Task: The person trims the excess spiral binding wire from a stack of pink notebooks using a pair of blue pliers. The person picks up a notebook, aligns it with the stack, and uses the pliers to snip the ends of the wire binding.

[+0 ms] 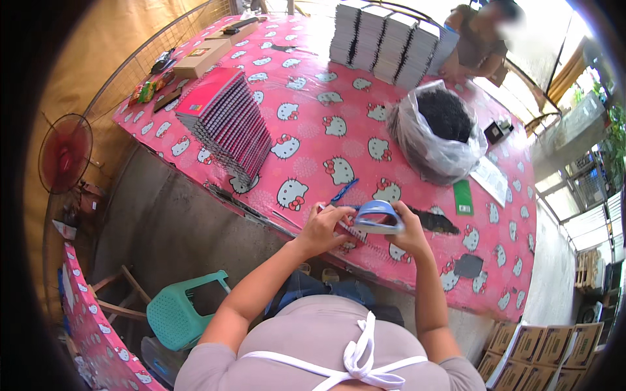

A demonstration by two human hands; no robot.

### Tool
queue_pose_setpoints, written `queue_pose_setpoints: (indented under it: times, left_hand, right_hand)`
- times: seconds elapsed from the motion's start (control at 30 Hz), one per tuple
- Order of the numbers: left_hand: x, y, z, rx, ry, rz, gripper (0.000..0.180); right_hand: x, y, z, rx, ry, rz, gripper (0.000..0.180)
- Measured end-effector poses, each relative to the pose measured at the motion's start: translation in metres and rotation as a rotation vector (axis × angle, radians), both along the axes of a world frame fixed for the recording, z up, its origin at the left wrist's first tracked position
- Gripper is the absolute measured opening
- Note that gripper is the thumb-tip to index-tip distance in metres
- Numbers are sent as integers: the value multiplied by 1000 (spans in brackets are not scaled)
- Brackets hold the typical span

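Two hands (324,226) (408,229), one blue tool (378,216)

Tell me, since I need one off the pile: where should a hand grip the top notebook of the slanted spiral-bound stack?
Probably grip the top pink notebook by its plain upper-left long edge, coming from the table's far-left side. The stack fans toward the near right, so only coil edges show there.

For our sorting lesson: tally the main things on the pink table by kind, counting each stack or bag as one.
Leaning stack of spiral notebooks: 1
Tall white stacks at the far edge: about 4
Clear bag of dark pieces: 1
Cardboard box: 1
Green card: 1
Total: about 8
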State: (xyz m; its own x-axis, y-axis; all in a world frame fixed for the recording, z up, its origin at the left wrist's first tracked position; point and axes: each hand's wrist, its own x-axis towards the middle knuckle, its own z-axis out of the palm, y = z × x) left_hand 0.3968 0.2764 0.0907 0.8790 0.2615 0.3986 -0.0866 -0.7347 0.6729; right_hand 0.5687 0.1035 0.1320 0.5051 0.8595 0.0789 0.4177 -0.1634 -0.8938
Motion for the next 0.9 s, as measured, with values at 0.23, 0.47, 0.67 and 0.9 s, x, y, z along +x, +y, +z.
queue_pose_setpoints:
  times: [0.23,0.47,0.67,0.9]
  left_hand:
    - [-7,19,-2,-108,-81,8,38]
    - [-20,23,-31,-813,-92,26,36]
    - [-25,28,-37,-1016,-153,19,29]
    - [-28,21,-31,-1023,-114,176,29]
  right_hand:
    - [-1,9,0,115,265,36,44]
    - [-1,39,9,32,47,116,47]
    - [1,43,11,140,89,204,48]
    - [-2,53,12,112,186,205,49]
